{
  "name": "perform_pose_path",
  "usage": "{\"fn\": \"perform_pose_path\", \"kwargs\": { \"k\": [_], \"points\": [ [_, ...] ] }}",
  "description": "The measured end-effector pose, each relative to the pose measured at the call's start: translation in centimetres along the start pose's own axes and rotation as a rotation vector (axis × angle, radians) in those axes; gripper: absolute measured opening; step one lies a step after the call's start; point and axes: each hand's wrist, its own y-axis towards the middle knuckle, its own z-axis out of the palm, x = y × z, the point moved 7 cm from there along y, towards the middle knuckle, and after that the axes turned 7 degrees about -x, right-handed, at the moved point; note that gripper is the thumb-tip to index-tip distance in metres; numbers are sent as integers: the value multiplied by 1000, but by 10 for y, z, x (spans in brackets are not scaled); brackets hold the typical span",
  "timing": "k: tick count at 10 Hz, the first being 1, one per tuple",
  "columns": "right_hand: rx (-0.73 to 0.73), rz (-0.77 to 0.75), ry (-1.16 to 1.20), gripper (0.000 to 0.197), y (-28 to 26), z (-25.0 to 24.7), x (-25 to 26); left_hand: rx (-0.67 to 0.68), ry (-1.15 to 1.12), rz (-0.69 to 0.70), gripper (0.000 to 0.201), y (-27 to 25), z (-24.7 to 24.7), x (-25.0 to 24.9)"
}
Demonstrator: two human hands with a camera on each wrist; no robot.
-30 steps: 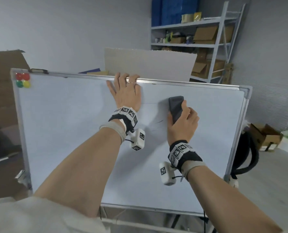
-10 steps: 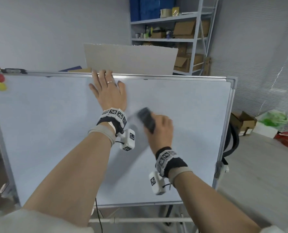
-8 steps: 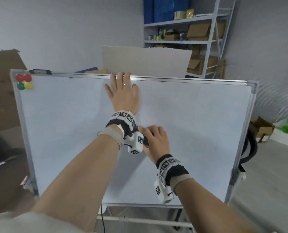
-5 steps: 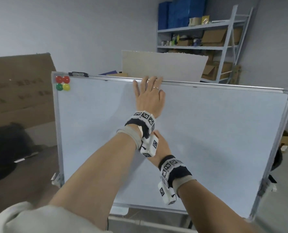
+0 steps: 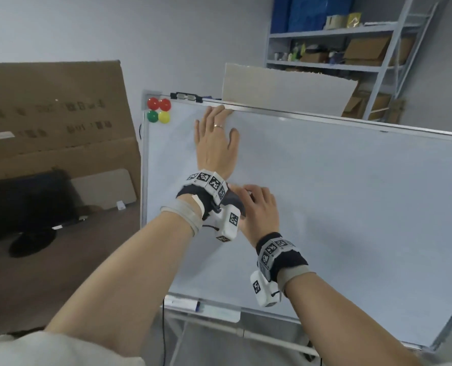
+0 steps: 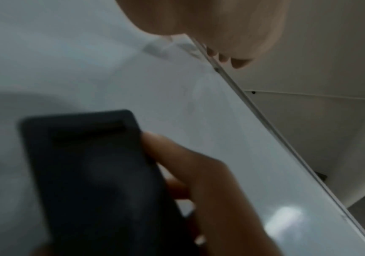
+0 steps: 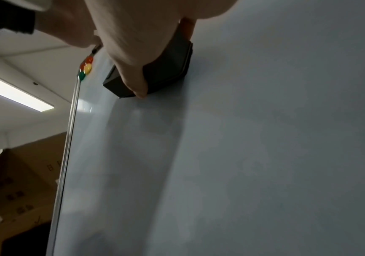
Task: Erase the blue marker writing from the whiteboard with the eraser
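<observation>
The whiteboard stands on a stand in front of me. My left hand lies flat on it near the upper left, fingers straight, fingertips at the top frame. My right hand sits just below the left wrist and grips the black eraser, which is pressed against the board. In the left wrist view the eraser fills the lower left, with right-hand fingers along its side. The head view hides most of the eraser behind my left wrist. I see no plain blue writing, only faint grey smears.
Red, green and yellow magnets sit in the board's top left corner, a clip on its top edge. A marker lies on the bottom tray. Cardboard leans at the left; a metal shelf stands behind.
My right hand swept the eraser from the board's right-centre down and left, ending under my left wrist. My left hand slid left along the top frame towards the magnets.
</observation>
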Motion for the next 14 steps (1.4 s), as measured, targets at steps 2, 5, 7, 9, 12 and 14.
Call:
{"fn": "perform_pose_path", "kwargs": {
  "k": [2,5,7,9,12,14],
  "points": [
    [169,25,-2,60,-68,38,4,-87,-1,-93,44,-61,-38,87],
    [633,83,-48,71,-188,79,-15,-33,214,-400,58,-210,-29,174],
    [750,104,5,62,-228,106,-8,-6,352,-651,58,-283,-35,211],
    [775,33,-41,50,-251,123,10,168,398,-767,67,-321,-38,232],
    [921,-39,-255,47,-253,129,11,292,348,-837,66,-329,-34,247],
    [927,154,-243,44,-244,117,20,288,281,-867,65,-332,-45,261]
  ]
}}
